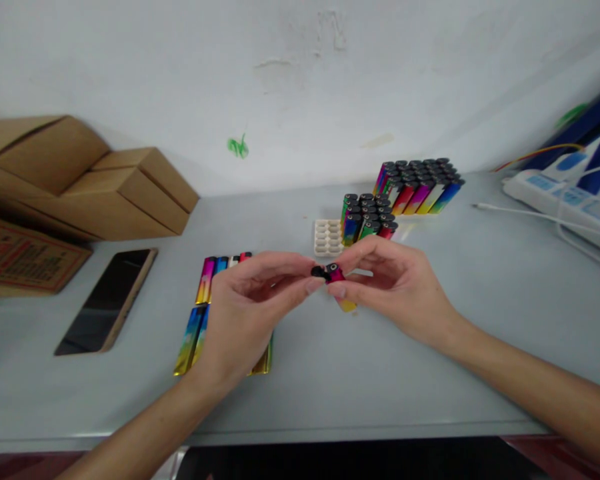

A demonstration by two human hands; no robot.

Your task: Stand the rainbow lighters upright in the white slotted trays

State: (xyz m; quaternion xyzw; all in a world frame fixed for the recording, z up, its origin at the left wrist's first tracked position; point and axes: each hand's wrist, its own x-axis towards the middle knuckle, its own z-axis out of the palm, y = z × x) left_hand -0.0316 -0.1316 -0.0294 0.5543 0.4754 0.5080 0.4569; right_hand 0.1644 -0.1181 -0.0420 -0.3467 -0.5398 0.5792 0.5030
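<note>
My right hand point(395, 287) pinches a lighter point(336, 272) with a shiny magenta-to-yellow case and a black top with a small ring mark. The lighter tilts above the table, its yellow end pointing down. At its top, my left hand point(250, 300) closes thumb and fingers on a small black cap point(319, 272). Whether the cap is joined to the lighter I cannot tell. Under and beside my left hand lie two rows of gradient-coloured lighters point(206, 280), partly hidden by it. Beyond my hands, a pale slotted tray point(327, 239) carries upright black-topped lighters point(367, 217) on its right part.
Another block of upright lighters point(420, 187) stands near the wall. To the left are a phone point(105, 300), cardboard boxes point(140, 193) and a printed carton point(25, 253). A power strip point(570, 200) and a white cable point(520, 212) lie at right on the grey table point(380, 393).
</note>
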